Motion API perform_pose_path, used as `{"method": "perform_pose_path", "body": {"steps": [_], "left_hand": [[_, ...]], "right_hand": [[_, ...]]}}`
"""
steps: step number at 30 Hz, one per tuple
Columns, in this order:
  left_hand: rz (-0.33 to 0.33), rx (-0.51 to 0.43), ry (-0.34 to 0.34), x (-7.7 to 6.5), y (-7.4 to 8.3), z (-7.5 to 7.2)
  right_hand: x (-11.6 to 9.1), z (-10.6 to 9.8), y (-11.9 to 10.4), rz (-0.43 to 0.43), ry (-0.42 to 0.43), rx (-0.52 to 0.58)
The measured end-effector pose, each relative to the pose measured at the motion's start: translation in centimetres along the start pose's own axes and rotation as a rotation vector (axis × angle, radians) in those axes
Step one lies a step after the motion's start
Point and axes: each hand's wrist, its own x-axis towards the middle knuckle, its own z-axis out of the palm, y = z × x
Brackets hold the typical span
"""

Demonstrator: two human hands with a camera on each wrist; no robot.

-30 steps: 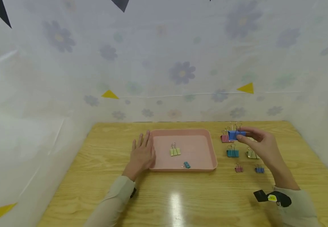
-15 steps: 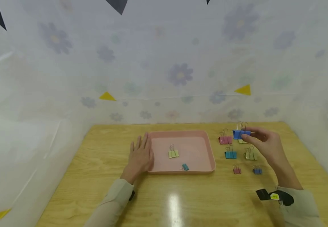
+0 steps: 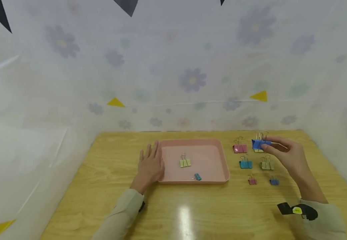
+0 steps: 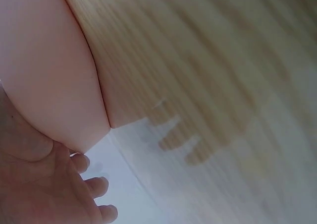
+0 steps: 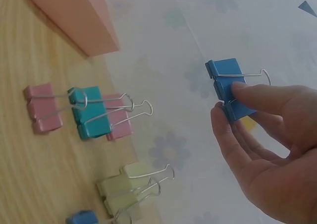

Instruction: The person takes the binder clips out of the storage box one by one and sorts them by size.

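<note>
A large blue binder clip [image 3: 258, 144] is pinched between the thumb and fingers of my right hand [image 3: 290, 158], with its wire handles pointing up. In the right wrist view the same blue clip [image 5: 227, 80] appears raised above the table, the thumb on its face. Right behind it in the head view, a pale yellow clip [image 3: 258, 151] is mostly covered. My left hand [image 3: 150, 168] rests with fairly straight fingers along the left side of the pink tray [image 3: 225, 163]. Inside the tray are a yellow clip [image 3: 185, 162] and a small teal clip [image 3: 197, 177], the latter lying tipped over.
Right of the tray stand a large pink clip [image 3: 240, 148], a teal clip [image 3: 245, 164], a yellow-green clip [image 3: 267, 165], a small pink clip [image 3: 252, 181] and a small blue clip [image 3: 274, 182]. A flower-patterned white sheet [image 3: 173, 83] rises behind the wooden table [image 3: 155, 210].
My right hand has carried the blue clip to the right, from in front of the large pink clip to over the pale yellow one. The left hand stays at the tray.
</note>
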Motion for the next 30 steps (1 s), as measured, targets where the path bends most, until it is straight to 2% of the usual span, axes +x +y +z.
{"method": "perform_pose_path", "body": {"steps": [6,13,18,25,30], "left_hand": [[-0.016,0.007,-0.003,-0.2,0.0,-0.1],[-0.012,0.023,-0.015,0.2,0.4,-0.2],[-0.022,0.031,-0.006,0.4,0.4,-0.1],[-0.032,0.078,-0.028,0.8,0.6,-0.2],[-0.031,0.083,-0.022,0.9,0.8,-0.2]], "right_hand": [[-0.2,-1.2,1.2,0.009,-0.012,-0.044],[-0.2,-3.3,3.3,0.028,-0.026,-0.007],[0.5,-4.3,4.3,0.007,-0.063,-0.025],[1.6,-5.6,4.9,0.001,-0.058,-0.075],[2.4,-6.5,6.0,0.005,-0.073,-0.061]]}}
